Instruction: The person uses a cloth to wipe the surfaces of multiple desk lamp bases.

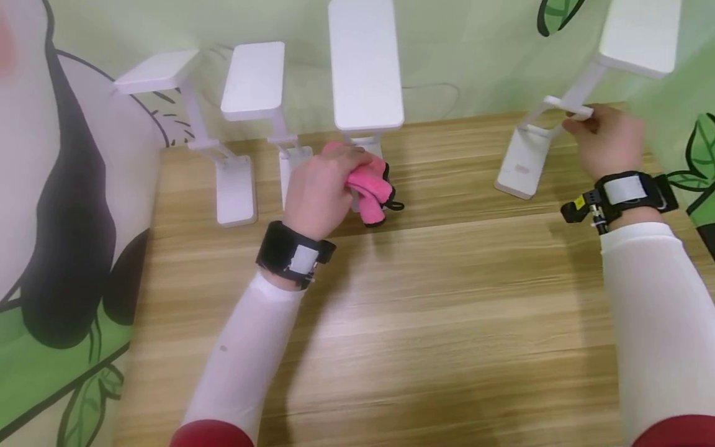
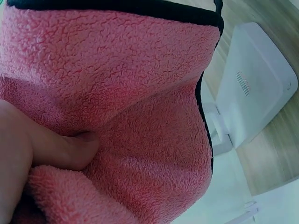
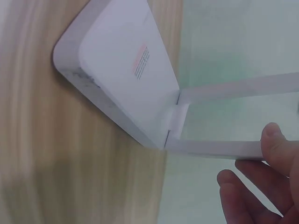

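My left hand (image 1: pixel 321 192) grips a bunched pink towel (image 1: pixel 368 183) with black edging and a small loop, held in front of the third white desk lamp (image 1: pixel 365 68) from the left. Close up in the left wrist view, the thumb presses into the fleecy towel (image 2: pixel 149 88). Toward the right, my right hand (image 1: pixel 611 139) pinches the folding arm of another white desk lamp (image 1: pixel 523 162). In the right wrist view, thumb and fingers hold one bar of its two-bar arm, and the lamp's base (image 3: pixel 126 65) is tipped, showing dark scuffs on one edge.
Two more white desk lamps, the leftmost (image 1: pixel 236 192) and its neighbour (image 1: pixel 254 81), stand along the back of the wooden table (image 1: pixel 447 310). Behind them rises a pale green wall (image 1: pixel 475 62) with a thin cable. A panda picture (image 1: pixel 72 186) covers the left side.
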A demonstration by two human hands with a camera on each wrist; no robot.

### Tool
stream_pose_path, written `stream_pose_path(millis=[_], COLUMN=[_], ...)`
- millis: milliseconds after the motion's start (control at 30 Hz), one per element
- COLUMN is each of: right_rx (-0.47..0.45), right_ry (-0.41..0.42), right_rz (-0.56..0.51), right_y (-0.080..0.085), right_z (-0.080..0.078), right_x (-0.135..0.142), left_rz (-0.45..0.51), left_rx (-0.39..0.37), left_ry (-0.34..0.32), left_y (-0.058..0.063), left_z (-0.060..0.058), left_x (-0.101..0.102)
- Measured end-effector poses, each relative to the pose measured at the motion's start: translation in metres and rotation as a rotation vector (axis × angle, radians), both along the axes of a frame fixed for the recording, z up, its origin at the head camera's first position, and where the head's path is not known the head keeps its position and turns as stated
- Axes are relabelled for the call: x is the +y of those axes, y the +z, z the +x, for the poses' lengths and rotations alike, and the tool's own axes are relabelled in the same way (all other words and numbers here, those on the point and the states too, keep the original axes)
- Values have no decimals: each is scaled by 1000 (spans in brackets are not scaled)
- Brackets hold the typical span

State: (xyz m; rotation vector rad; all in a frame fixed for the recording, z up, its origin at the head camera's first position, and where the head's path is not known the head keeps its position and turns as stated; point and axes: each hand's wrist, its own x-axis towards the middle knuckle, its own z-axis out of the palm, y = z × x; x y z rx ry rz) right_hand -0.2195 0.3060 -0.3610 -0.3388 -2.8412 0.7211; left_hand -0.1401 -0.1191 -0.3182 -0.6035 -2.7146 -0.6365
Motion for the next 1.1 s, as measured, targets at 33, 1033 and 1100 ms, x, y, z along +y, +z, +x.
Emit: stream_pose_path(millis=[33,1033,1100], right_rx=[1,-143,-135], right_ry=[35,719,790], right_rz=[-7,47,-25], right_y=[0,38,42], right_z=[-2,62,75], right_x=[-11,-166,-180], left_rz=[3,-116,-156], left_rx=[1,-24,-21], left_ry=[-7,-45,-56], left_y=[0,1,2], left_z=[1,-4,-5], left_x=[1,31,38])
